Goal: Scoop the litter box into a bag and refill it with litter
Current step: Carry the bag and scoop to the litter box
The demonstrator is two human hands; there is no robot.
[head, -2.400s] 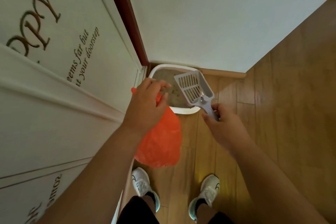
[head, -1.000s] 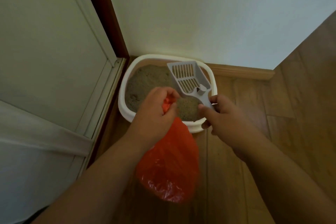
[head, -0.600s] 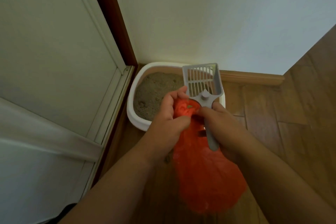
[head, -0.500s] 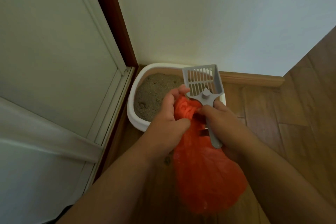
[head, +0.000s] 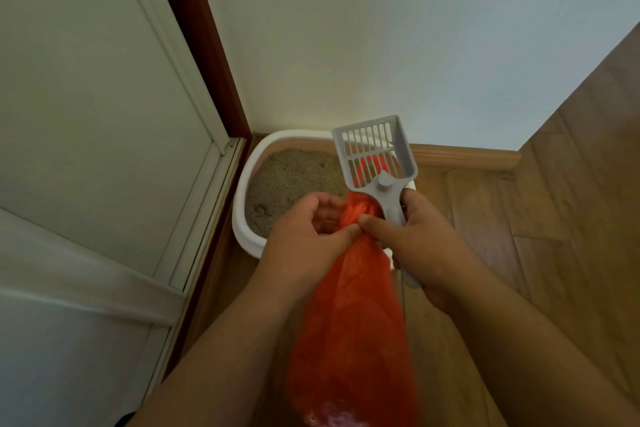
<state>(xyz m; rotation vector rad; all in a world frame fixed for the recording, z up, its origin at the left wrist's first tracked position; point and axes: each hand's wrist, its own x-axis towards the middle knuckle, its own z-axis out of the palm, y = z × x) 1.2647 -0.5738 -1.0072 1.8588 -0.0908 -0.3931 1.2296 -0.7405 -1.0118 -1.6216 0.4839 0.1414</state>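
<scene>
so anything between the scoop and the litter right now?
Yes: the orange bag. Both hands pinch its bunched top, left hand and right hand, and it sits under the scoop, showing red through the slots. The litter is otherwise uncovered in the litter box.

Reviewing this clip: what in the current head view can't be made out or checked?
- Orange bag: its bottom is cut off by the lower frame edge; its mouth is bunched between the left hand and right hand, so contents are hidden.
- Litter box: near right corner is covered by both hands and the scoop.
- Scoop handle: mostly wrapped by the right hand.
</scene>
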